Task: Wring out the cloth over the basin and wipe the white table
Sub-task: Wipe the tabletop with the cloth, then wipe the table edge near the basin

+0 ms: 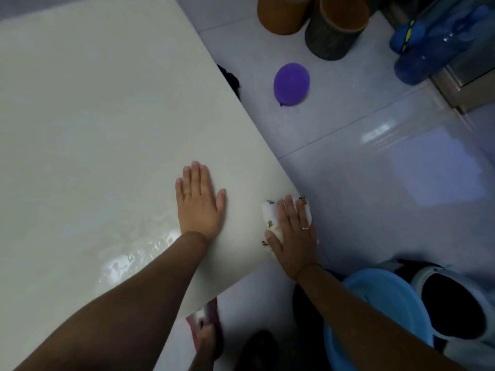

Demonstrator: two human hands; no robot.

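The right hand (293,236) presses flat, fingers (288,210) spread, on the white cloth (270,215) at the desk's (93,116) near right corner, where the cloth reaches the right edge. The left hand (199,202) lies flat just beside it, fingers extended and holding nothing. The rest of the desk is bare, with wet streaks (128,253) near the front edge. The blue basin (388,295) sits on the tiled floor (375,183) below the corner; a purple balloon (291,84) lies beyond the right edge.
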